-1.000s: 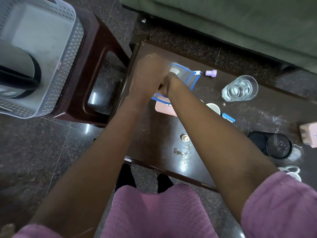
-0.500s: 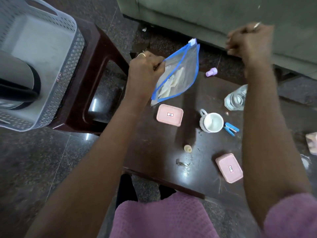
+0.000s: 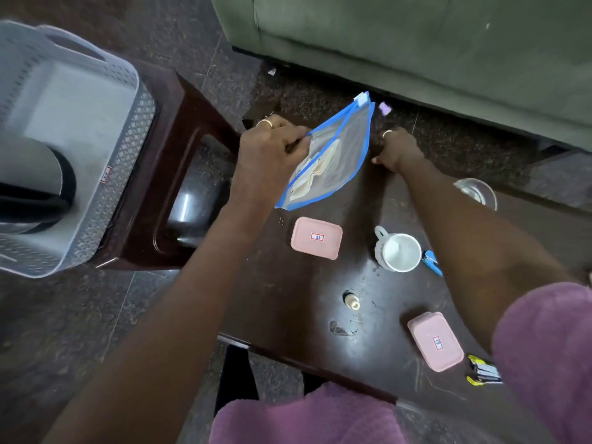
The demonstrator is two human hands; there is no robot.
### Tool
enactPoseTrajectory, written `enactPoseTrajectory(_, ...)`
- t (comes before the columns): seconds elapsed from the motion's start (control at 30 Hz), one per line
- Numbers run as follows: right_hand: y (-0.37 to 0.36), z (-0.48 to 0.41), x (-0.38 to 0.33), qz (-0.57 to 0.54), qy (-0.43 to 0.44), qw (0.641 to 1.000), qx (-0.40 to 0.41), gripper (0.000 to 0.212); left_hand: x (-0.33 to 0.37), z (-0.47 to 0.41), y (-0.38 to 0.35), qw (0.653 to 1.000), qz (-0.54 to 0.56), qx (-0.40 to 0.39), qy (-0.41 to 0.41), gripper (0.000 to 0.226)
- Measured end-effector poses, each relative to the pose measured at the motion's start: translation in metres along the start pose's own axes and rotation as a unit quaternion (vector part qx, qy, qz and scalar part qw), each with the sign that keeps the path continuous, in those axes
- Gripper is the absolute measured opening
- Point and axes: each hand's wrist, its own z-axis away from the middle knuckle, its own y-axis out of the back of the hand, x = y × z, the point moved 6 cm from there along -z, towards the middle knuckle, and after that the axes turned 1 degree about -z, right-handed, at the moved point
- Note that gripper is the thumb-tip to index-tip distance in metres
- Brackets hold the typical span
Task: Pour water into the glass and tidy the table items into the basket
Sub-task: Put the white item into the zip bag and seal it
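My left hand (image 3: 269,149) grips one end of a clear pouch with blue edging (image 3: 333,161), holding it tilted above the dark table (image 3: 288,299); papers show inside it. Just right of the pouch, my right hand (image 3: 398,150) is low over the table's far side with its fingers curled and nothing visible in it. A small purple item (image 3: 385,108) lies just beyond that hand. The glass with water (image 3: 477,190) stands at the right, partly behind my right forearm. The grey perforated basket (image 3: 128,149) rests on a brown stool at the left, with a kettle (image 3: 28,184) inside it.
On the table lie two pink lidded boxes (image 3: 316,238) (image 3: 436,340), a white mug (image 3: 400,251), a blue stapler (image 3: 431,261), a small cream cap (image 3: 352,302) and a black-and-yellow item (image 3: 483,370). A green sofa (image 3: 416,43) runs along the far side.
My right hand has come down from high above the sofa side to the table beside the pouch. The left hand still holds the pouch raised, shifted slightly left.
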Motion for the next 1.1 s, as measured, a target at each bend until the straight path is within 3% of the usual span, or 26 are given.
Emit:
enactPoseTrajectory(0.1,0.02,0.024,-0.008,-0.138,-0.034,0.981,0.129,0.024,0.008,0.0,-0.008,1.0,-0.006,-0.018,-0.007,0.017)
enactPoseTrajectory(0.2,0.048,0.058,-0.019,-0.251,-0.061,0.938,0.23,0.027,0.013,0.002,-0.012,1.0,-0.003,-0.025,-0.008,0.017)
enactPoseTrajectory(0.43,0.114,0.172,-0.064,-0.401,-0.01,0.837,0.372,0.015,0.013,0.007,-0.013,0.999,-0.031,-0.027,-0.016,0.019)
enactPoseTrajectory(0.5,0.118,0.194,-0.077,-0.392,-0.01,0.85,0.352,0.013,0.009,0.008,-0.013,0.999,-0.036,-0.03,-0.003,0.019)
enactPoseTrajectory(0.67,0.084,0.195,-0.099,-0.324,-0.018,0.933,0.16,0.019,0.0,0.009,-0.015,0.996,-0.057,-0.068,0.016,0.022)
enactPoseTrajectory(0.77,0.075,0.187,-0.104,-0.329,-0.011,0.938,0.104,0.019,0.0,0.012,-0.015,0.994,-0.029,-0.101,0.008,0.026)
enactPoseTrajectory(0.97,0.073,0.176,-0.108,-0.344,0.004,0.936,0.074,0.056,-0.001,0.026,-0.007,0.991,0.05,-0.124,-0.01,0.032)
enactPoseTrajectory(1.1,0.07,0.174,-0.105,-0.347,-0.03,0.935,0.06,0.053,-0.001,0.029,-0.008,0.988,0.057,-0.147,-0.008,0.041)
